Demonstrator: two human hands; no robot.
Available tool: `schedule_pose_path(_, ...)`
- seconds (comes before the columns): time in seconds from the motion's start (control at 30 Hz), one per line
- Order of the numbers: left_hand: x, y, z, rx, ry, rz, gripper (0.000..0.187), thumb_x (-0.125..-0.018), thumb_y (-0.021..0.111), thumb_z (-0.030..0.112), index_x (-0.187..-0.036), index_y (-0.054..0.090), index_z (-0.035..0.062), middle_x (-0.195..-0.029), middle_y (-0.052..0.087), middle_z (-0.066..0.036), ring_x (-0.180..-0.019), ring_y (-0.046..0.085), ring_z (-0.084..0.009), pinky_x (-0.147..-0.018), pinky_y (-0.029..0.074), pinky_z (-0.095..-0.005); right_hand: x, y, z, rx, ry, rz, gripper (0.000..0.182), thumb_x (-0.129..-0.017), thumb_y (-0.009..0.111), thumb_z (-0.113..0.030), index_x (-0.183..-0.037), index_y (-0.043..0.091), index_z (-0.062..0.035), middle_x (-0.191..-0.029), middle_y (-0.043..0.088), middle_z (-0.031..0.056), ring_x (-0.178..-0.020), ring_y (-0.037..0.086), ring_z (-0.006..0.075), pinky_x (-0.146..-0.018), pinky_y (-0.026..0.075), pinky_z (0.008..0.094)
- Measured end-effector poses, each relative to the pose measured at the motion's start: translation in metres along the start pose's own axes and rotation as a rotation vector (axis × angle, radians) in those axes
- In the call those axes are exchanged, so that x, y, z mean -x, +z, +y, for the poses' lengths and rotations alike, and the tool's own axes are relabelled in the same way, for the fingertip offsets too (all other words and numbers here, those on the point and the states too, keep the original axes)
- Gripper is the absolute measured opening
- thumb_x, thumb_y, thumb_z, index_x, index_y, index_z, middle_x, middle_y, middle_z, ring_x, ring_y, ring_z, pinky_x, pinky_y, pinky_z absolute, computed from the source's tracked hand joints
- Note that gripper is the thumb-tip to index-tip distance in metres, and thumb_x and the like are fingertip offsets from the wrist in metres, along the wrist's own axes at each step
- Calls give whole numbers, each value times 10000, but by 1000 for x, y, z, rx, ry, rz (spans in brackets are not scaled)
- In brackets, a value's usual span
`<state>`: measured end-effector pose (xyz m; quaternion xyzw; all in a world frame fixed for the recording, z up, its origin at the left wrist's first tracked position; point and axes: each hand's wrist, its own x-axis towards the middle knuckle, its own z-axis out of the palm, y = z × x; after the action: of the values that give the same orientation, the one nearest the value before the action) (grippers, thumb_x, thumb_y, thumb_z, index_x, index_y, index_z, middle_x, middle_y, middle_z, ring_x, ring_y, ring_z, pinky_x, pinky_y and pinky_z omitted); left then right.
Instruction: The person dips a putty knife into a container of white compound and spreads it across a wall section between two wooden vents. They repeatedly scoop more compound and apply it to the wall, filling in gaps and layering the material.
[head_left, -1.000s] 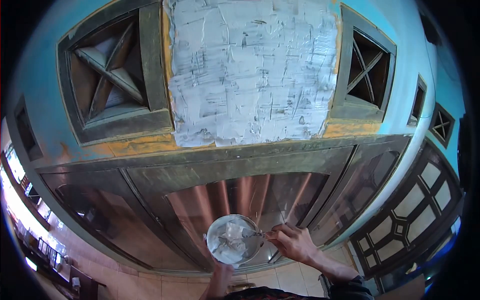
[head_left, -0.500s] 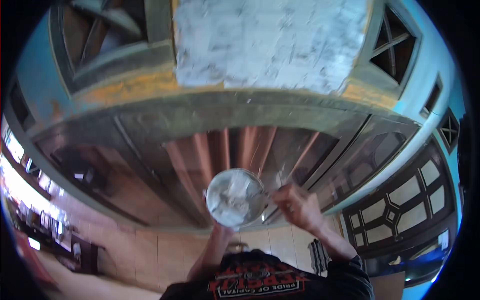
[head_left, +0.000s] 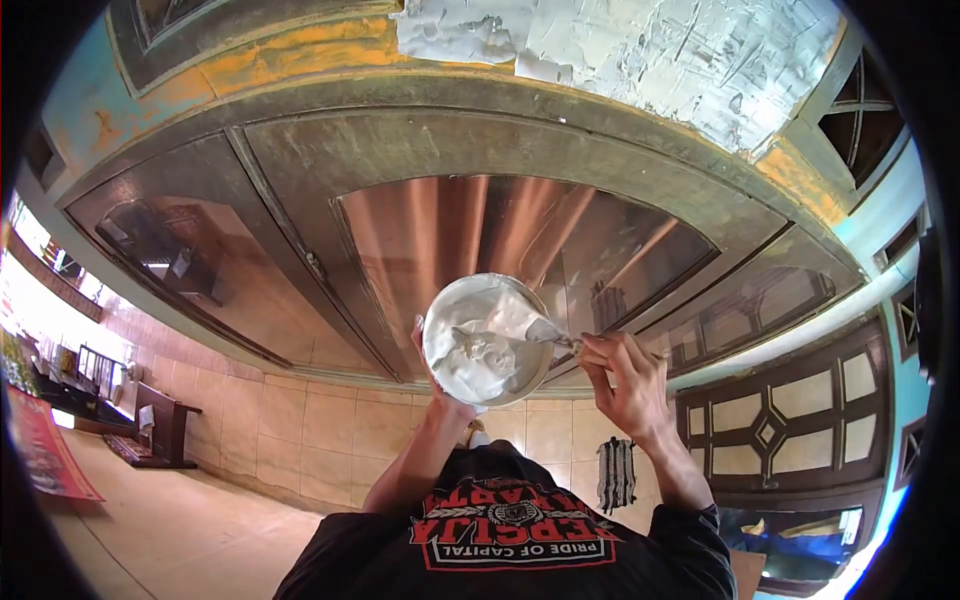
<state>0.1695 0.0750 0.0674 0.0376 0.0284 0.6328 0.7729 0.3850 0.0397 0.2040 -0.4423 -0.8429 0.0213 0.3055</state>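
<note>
My left hand (head_left: 450, 402) is wrapped round the side and underside of a round tub (head_left: 431, 350), with most of its fingers hidden behind it. Thick white paste (head_left: 480, 372) fills the tub, its surface ridged and uneven. At the tub's right, my right hand (head_left: 628, 382) pinches the handle of a putty knife (head_left: 545, 330). The knife's blade reaches over the rim into the tub and carries a smear of white paste.
Ahead is a wooden door frame (head_left: 420, 130) with glass panes and a pink curtain (head_left: 450, 230) behind. Above it, a panel (head_left: 680, 60) bears rough white paste. A striped cloth (head_left: 617, 472) lies on the tiled floor (head_left: 340, 440). A dark wooden stand (head_left: 165, 425) is at left.
The view has tilted down, and the tub and both hands sit higher in it. The putty knife's blade, blurred before, now shows plainly over the paste.
</note>
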Motion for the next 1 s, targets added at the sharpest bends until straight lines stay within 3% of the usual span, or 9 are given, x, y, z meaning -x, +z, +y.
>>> schedule_pose_path(0.07, -9, -16, 2, 234, -40, -289, 737, -876, 449, 708, -1321, 567, 133, -1296, 600, -101, -1137, 582, -301, -958, 494, -490, -3, 1, 0, 84, -46, 102, 371, -766, 760, -39, -1094, 595, -91, -952, 643, 64, -710, 652, 244, -506, 507, 347)
schedule_pose_path(0.1, -6, -9, 2, 236, -32, -281, 737, -876, 449, 708, -1321, 567, 133, -1296, 600, -101, -1137, 582, -301, -958, 494, -490, -4, -1, -2, 104, -47, 83, 367, -770, 759, -47, -1095, 595, -96, -948, 642, 60, -724, 660, 240, -513, 514, 342)
schedule_pose_path(0.17, 2, 13, 4, -3, 28, 68, 729, -877, 453, 701, -1323, 566, 136, -1311, 589, -99, -1147, 577, -304, -959, 495, -493, -2, -3, -3, 29, -30, 64, 380, -765, 746, -7, -1101, 582, -77, -952, 648, 94, -747, 670, 254, -545, 521, 348)
schedule_pose_path(0.2, 1, 11, 6, -3, 29, 66, 729, -877, 453, 701, -1323, 566, 136, -1311, 589, -99, -1147, 577, -304, -959, 495, -493, -3, -4, -2, -38, -16, 50, 394, -760, 734, 32, -1106, 570, -59, -956, 654, 128, -770, 680, 268, -578, 528, 354)
schedule_pose_path(0.27, 2, 3, 8, 85, -15, -72, 745, -869, 457, 713, -1330, 560, 137, -1318, 583, -102, -1169, 563, -306, -984, 477, -502, -4, 1, 0, -31, -30, 83, 365, -765, 745, -5, -1086, 585, -72, -938, 655, 98, -750, 678, 255, -557, 526, 350)
schedule_pose_path(0.4, 2, 15, 5, 35, 19, -17, 737, -889, 406, 714, -1314, 563, 133, -1299, 586, -77, -1160, 567, -278, -976, 478, -470, -4, 8, 4, -3, -17, 16, 329, -766, 759, -28, -1051, 600, -70, -918, 666, 76, -726, 689, 245, -553, 538, 344)
schedule_pose_path(0.53, 6, 16, 2, -51, 34, 99, 752, -887, 395, 723, -1319, 558, 130, -1296, 587, -80, -1162, 565, -285, -978, 476, -473, -9, -6, -3, -118, 60, 143, 341, -761, 755, 10, -1058, 598, -52, -925, 669, 100, -749, 702, 245, -599, 565, 335)
schedule_pose_path(0.83, 0, 11, 6, -51, 79, 67, 733, -900, 383, 712, -1323, 556, 140, -1295, 584, -67, -1171, 556, -274, -985, 472, -464, -12, -3, 1, 81, -119, 136, 307, -785, 745, -27, -1033, 578, -98, -887, 677, 60, -703, 662, 205, -524, 523, 317)
schedule_pose_path(1.0, 4, 3, 3, -52, 119, -1, 714, -915, 380, 693, -1338, 539, 141, -1306, 575, -70, -1186, 551, -273, -1006, 462, -468, -9, -6, 0, -49, -87, 153, 304, -791, 750, -37, -1033, 573, -87, -912, 689, 55, -698, 695, 208, -530, 541, 331)
